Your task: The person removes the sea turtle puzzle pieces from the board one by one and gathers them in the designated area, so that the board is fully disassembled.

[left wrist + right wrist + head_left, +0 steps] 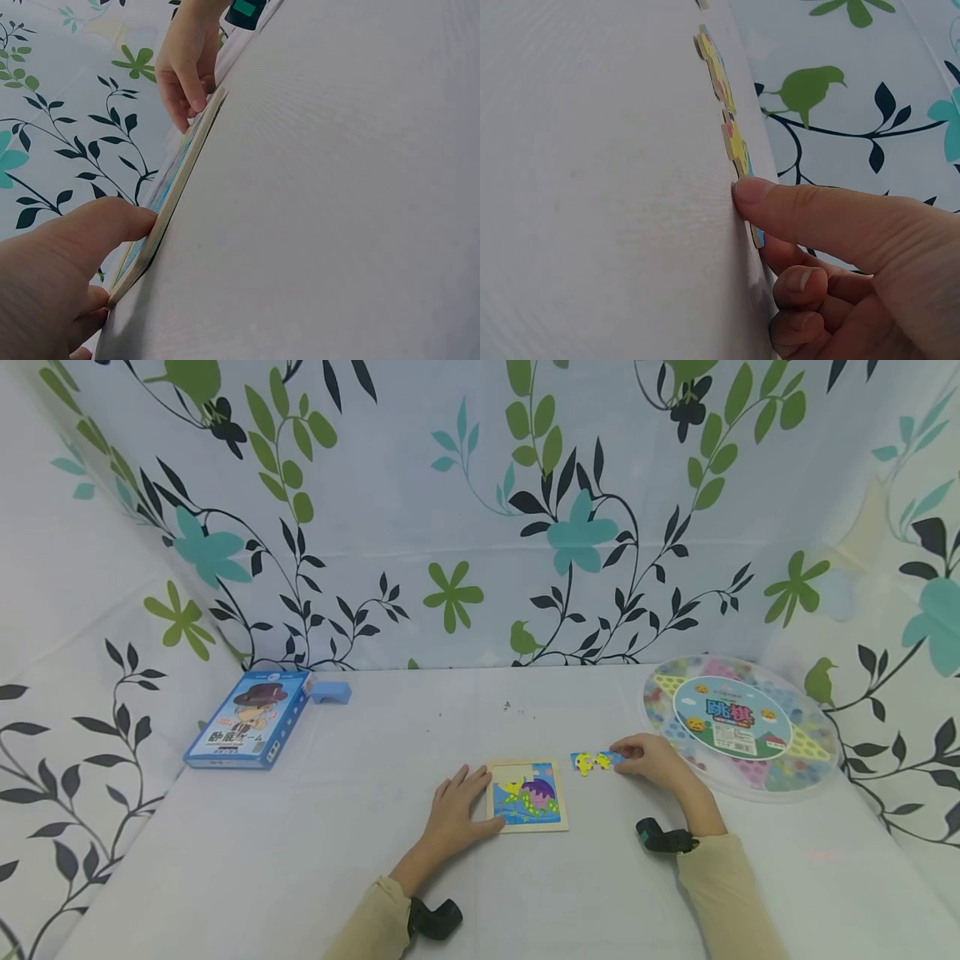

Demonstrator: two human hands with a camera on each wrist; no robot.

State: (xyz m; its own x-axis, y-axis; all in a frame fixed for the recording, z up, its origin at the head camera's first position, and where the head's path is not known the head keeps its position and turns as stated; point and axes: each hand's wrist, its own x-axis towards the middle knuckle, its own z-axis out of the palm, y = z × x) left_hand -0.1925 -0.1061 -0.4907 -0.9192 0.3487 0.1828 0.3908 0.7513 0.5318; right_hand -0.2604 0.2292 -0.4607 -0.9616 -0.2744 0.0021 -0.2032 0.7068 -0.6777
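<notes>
A small square jigsaw puzzle (528, 817) in a pale wooden frame lies flat, showing a purple, yellow and green picture on blue; its upper left is bare of pieces. My left hand (455, 814) rests at its left side, fingers spread along the edge and thumb on the lower left of the frame (166, 229). To the right of the puzzle, my right hand (651, 762) pinches a blue-and-yellow puzzle piece (737, 142) between thumb and index finger, low at the tabletop. Beside it is another yellow-and-blue puzzle piece (583, 764), at most a narrow gap away.
A blue game box (247, 718) lies at the back left, a small blue block (331, 692) beside it. At the back right is a round clear-lidded game case (795, 777), close behind the right hand. Small dark specks mark the white tablecloth (375, 760); patterned fabric (375, 485) hangs behind.
</notes>
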